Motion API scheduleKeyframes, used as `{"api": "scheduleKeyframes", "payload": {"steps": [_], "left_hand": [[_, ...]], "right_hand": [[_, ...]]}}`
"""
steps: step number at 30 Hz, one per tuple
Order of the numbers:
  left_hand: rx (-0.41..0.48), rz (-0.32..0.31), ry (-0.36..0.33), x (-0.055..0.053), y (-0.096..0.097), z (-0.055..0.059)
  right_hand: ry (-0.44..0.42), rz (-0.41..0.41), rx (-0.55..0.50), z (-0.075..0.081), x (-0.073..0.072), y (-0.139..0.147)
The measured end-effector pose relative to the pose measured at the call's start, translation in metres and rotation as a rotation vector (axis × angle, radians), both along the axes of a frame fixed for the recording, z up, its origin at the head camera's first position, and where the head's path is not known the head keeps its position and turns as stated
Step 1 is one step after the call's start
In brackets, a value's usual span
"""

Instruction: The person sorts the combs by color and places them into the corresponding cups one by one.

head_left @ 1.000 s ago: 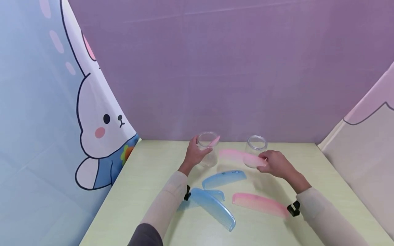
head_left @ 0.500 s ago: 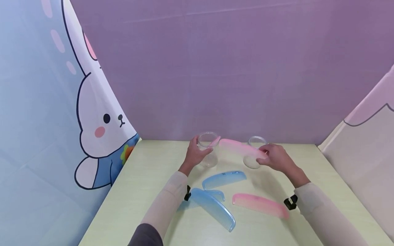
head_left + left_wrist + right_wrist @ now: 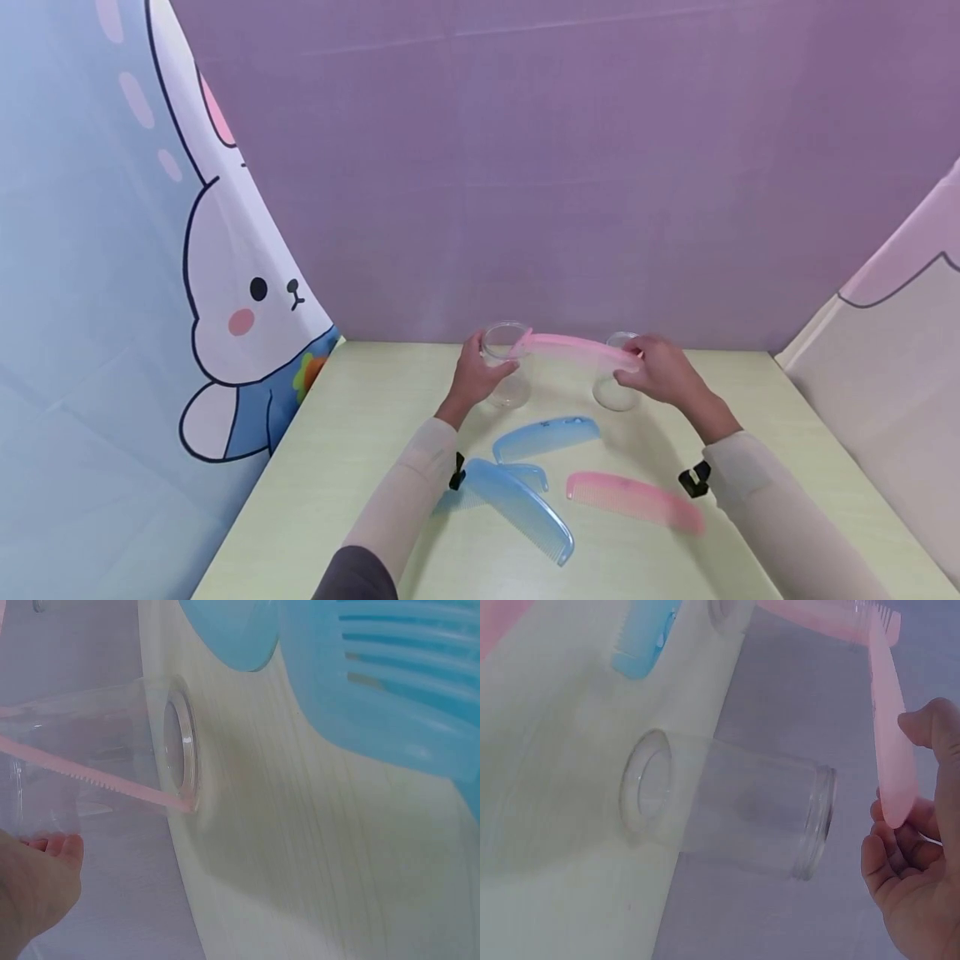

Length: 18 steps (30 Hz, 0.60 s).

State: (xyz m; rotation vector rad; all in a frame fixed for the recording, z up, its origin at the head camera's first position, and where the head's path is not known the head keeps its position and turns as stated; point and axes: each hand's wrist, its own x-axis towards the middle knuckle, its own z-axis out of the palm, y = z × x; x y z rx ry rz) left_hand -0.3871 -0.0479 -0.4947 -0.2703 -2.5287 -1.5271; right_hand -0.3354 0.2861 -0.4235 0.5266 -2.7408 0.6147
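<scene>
Left hand: grip curled round a clear jar containing one pink comb. Right hand: grip pinching another pink comb by its end.

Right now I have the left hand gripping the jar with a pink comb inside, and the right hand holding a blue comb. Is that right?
Not quite: the held comb in the right hand is pink, not blue, as the right wrist view shows. The left hand grips the jar with a pink comb inside.
</scene>
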Motion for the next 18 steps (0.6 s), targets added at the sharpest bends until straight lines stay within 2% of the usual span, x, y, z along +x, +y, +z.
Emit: {"api": "scheduleKeyframes", "payload": {"steps": [9,18], "left_hand": [[0.013,0.010,-0.004,-0.001,0.002,-0.002],[0.012,0.016,0.011,0.001,0.003,0.000]], "right_hand": [[-0.003,-0.024,-0.023,0.012,-0.004,-0.010],[0.096,-0.014,-0.073,0.025,-0.004,-0.028]]}}
